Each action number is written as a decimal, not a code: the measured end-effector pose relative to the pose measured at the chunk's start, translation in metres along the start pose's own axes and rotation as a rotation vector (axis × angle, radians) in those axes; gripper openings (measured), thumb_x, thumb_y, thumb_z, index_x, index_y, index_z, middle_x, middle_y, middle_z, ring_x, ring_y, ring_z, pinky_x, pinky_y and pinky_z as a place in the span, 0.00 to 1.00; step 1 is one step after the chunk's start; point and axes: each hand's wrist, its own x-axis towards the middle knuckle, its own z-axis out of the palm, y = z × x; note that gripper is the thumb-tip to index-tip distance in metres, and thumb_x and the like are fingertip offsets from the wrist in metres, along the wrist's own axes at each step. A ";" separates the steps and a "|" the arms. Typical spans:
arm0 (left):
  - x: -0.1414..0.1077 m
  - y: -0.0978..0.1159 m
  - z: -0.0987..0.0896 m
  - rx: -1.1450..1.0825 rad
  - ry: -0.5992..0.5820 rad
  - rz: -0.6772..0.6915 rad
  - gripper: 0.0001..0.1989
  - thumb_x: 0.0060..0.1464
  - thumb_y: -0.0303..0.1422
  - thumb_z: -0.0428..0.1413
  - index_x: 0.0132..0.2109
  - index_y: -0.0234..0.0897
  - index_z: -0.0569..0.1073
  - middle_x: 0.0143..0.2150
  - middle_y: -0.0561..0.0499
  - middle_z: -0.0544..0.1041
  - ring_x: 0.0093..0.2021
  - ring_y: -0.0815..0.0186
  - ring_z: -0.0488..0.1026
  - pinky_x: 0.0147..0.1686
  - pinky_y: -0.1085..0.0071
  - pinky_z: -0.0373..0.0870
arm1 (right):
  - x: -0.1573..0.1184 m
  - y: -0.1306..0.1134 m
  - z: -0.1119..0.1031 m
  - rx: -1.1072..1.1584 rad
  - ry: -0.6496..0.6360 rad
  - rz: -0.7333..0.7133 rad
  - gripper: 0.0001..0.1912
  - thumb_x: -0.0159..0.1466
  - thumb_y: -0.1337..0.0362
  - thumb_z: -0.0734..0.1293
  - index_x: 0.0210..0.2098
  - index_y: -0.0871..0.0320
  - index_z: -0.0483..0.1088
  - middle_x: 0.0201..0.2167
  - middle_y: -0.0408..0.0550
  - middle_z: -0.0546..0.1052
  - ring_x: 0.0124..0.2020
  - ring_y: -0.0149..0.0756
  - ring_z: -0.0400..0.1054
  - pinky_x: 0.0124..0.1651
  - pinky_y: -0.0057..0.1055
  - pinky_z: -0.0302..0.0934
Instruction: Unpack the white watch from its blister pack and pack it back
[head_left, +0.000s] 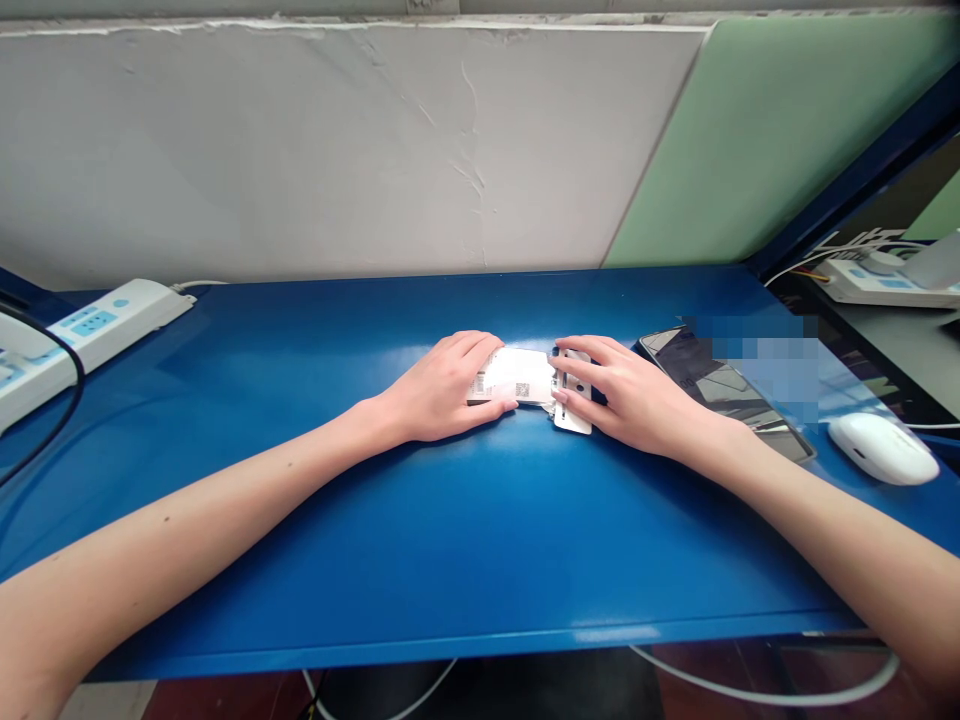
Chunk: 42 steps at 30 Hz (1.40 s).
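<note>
Thumb and fingers of my left hand (pixel 446 390) are closed around a small white packet (pixel 525 372) with a printed label and a square code. My right hand (pixel 630 392) grips a flat white card (pixel 573 418) with dark holes in it, its thumb and fingers along the card's edges. Packet and card meet side by side over the middle of the blue desk (pixel 480 540). Glare washes out part of the packet's face. Whether the two pieces are joined, I cannot tell.
To the left stands a white power strip (pixel 112 318) with a black cable (pixel 79 385). A dark phone-like device (pixel 697 370) lies beyond my right wrist, partly covered by a blurred patch. A white mouse (pixel 883 448) sits at the right edge. A pale wall (pixel 337 150) closes off the back.
</note>
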 end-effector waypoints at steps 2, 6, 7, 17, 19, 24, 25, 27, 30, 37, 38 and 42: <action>0.000 0.000 0.000 0.001 0.003 -0.001 0.28 0.61 0.47 0.56 0.58 0.30 0.67 0.59 0.33 0.71 0.60 0.46 0.68 0.58 0.54 0.67 | 0.000 0.000 0.000 0.002 0.004 -0.002 0.25 0.73 0.54 0.57 0.58 0.64 0.72 0.60 0.64 0.71 0.61 0.56 0.65 0.59 0.53 0.65; 0.000 0.000 0.000 -0.004 0.005 -0.007 0.28 0.60 0.47 0.56 0.58 0.30 0.67 0.59 0.34 0.71 0.60 0.46 0.68 0.58 0.53 0.67 | 0.000 0.001 0.001 0.006 0.014 -0.008 0.24 0.73 0.54 0.57 0.58 0.64 0.72 0.60 0.64 0.72 0.61 0.56 0.65 0.59 0.52 0.66; 0.000 0.000 0.000 -0.004 0.005 -0.007 0.28 0.60 0.47 0.56 0.58 0.30 0.67 0.59 0.34 0.71 0.60 0.46 0.68 0.58 0.54 0.67 | 0.000 0.001 0.001 0.006 0.015 -0.010 0.25 0.73 0.54 0.57 0.58 0.64 0.72 0.60 0.64 0.72 0.61 0.56 0.65 0.59 0.52 0.66; 0.000 0.001 -0.001 0.012 -0.001 0.002 0.29 0.61 0.47 0.56 0.58 0.27 0.67 0.59 0.32 0.71 0.59 0.47 0.68 0.58 0.55 0.66 | 0.000 0.000 0.001 -0.007 0.014 -0.010 0.25 0.73 0.54 0.57 0.58 0.65 0.71 0.59 0.65 0.72 0.60 0.56 0.66 0.59 0.52 0.66; 0.000 0.000 -0.001 0.013 -0.001 0.001 0.29 0.61 0.47 0.56 0.58 0.27 0.67 0.59 0.33 0.71 0.59 0.47 0.68 0.58 0.55 0.66 | 0.000 -0.001 0.001 -0.003 0.014 -0.009 0.25 0.73 0.54 0.57 0.58 0.65 0.71 0.59 0.64 0.72 0.60 0.56 0.66 0.59 0.52 0.66; 0.000 0.000 -0.001 0.007 -0.003 -0.005 0.29 0.61 0.47 0.56 0.59 0.29 0.66 0.59 0.33 0.71 0.60 0.47 0.68 0.58 0.54 0.67 | 0.000 -0.001 0.001 0.008 0.015 -0.002 0.25 0.73 0.54 0.57 0.58 0.65 0.72 0.60 0.65 0.72 0.60 0.56 0.66 0.59 0.52 0.66; 0.000 0.000 0.000 0.004 -0.002 -0.005 0.29 0.61 0.47 0.56 0.59 0.29 0.67 0.59 0.33 0.71 0.60 0.47 0.68 0.58 0.53 0.67 | 0.000 -0.001 0.001 0.008 0.015 -0.002 0.25 0.73 0.54 0.57 0.58 0.65 0.72 0.60 0.65 0.72 0.60 0.56 0.66 0.59 0.52 0.66; 0.000 0.000 0.000 -0.001 0.000 -0.003 0.28 0.61 0.47 0.56 0.59 0.29 0.67 0.59 0.33 0.71 0.60 0.46 0.68 0.58 0.53 0.67 | 0.000 -0.001 0.001 0.004 0.014 -0.006 0.25 0.73 0.54 0.57 0.58 0.65 0.72 0.60 0.65 0.72 0.60 0.56 0.66 0.59 0.52 0.66; 0.000 0.000 0.000 -0.004 0.001 0.000 0.28 0.61 0.46 0.56 0.58 0.28 0.67 0.59 0.33 0.71 0.59 0.47 0.68 0.58 0.54 0.67 | 0.000 -0.001 0.001 -0.002 0.012 -0.011 0.25 0.73 0.55 0.57 0.58 0.66 0.71 0.60 0.65 0.72 0.60 0.57 0.66 0.58 0.53 0.66; 0.000 0.000 0.000 -0.003 -0.003 -0.005 0.28 0.61 0.47 0.56 0.59 0.29 0.67 0.59 0.33 0.71 0.60 0.46 0.68 0.58 0.53 0.66 | 0.000 0.000 0.001 0.010 0.006 -0.007 0.25 0.73 0.55 0.57 0.58 0.66 0.71 0.60 0.66 0.71 0.61 0.57 0.65 0.59 0.53 0.66; 0.000 -0.001 0.000 -0.002 -0.004 -0.004 0.28 0.61 0.47 0.56 0.59 0.29 0.67 0.59 0.33 0.71 0.60 0.46 0.68 0.58 0.53 0.66 | 0.000 0.000 0.001 0.017 0.004 -0.005 0.25 0.73 0.55 0.58 0.58 0.66 0.71 0.60 0.66 0.71 0.61 0.57 0.65 0.59 0.54 0.65; 0.000 -0.001 0.000 -0.010 -0.012 0.004 0.27 0.64 0.48 0.52 0.58 0.29 0.66 0.58 0.33 0.71 0.58 0.47 0.69 0.56 0.54 0.67 | 0.000 -0.001 0.001 0.100 0.026 0.032 0.23 0.72 0.55 0.59 0.58 0.64 0.73 0.62 0.64 0.71 0.62 0.56 0.64 0.61 0.54 0.64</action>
